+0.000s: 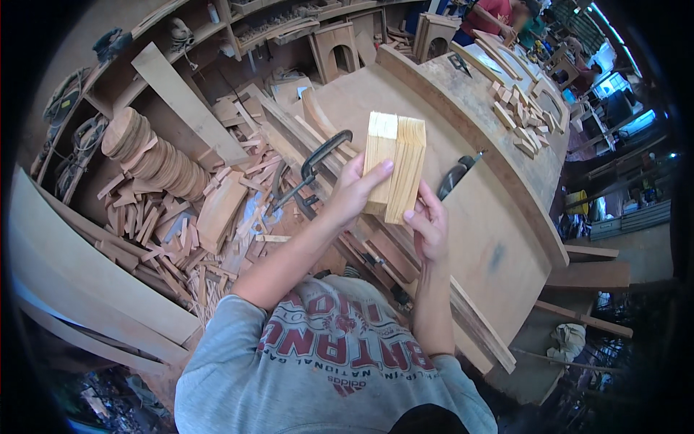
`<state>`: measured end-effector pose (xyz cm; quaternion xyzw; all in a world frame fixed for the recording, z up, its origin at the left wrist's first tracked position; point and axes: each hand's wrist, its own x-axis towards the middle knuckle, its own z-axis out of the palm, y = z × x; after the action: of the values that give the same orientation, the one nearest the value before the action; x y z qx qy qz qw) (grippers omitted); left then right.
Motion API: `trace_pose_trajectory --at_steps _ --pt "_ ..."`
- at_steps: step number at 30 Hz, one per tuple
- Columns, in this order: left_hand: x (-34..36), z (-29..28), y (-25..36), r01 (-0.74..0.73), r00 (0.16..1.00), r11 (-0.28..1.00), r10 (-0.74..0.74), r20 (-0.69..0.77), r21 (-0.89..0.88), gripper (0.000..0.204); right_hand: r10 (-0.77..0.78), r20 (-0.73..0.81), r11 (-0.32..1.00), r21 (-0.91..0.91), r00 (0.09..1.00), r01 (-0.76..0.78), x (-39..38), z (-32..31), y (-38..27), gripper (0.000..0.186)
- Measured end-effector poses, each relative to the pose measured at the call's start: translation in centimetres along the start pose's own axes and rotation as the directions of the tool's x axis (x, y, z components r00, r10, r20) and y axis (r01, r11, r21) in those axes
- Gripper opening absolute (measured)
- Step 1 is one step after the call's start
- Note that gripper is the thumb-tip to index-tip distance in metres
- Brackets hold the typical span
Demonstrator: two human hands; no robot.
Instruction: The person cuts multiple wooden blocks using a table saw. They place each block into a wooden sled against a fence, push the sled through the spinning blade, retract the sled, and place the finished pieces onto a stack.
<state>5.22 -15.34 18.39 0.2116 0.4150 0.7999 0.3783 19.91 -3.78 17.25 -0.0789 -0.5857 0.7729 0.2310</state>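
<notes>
Two pale wooden blocks, a left one (pixel 381 148) and a right one (pixel 409 163), are held side by side above the workbench. My left hand (pixel 359 186) is closed around the left block, its thumb lying on the face. Around the lower part of the right block, my right hand (pixel 429 223) is closed with the thumb in front. The right block reaches slightly lower than the left. Just beyond my right hand, a dark hand tool with a pointed metal tip (pixel 457 178) lies on the bench top (pixel 499 253). A black C-clamp (pixel 323 154) grips the bench's near edge.
A long wooden rail (pixel 473 137) crosses the bench. Small wood pieces (pixel 522 119) lie in a heap beyond it. Offcuts (pixel 155 224) and a stack of rounded wooden plates (pixel 148 152) fill the left side. Another person in red (pixel 488 18) is at the far end.
</notes>
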Motion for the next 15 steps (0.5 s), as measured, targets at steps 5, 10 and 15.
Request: trace_pose_trajectory --at_steps 5,10,15 --pt "0.5 0.5 -0.6 0.032 0.998 0.999 -0.033 -0.045 -0.012 0.042 0.076 -0.013 0.997 0.028 0.997 -0.076 0.4 -0.3 -0.2 0.079" --pt "1.0 0.5 -1.7 0.133 0.982 0.979 -0.151 -0.111 -0.156 0.042 0.225 -0.022 0.974 0.022 0.974 -0.224 1.1 -1.6 0.1 0.074" --pt "1.6 -0.1 -2.2 0.238 0.96 0.945 -0.264 -0.097 -0.223 0.043 0.223 -0.027 0.975 -0.014 0.975 -0.223 1.6 -1.7 0.3 0.063"
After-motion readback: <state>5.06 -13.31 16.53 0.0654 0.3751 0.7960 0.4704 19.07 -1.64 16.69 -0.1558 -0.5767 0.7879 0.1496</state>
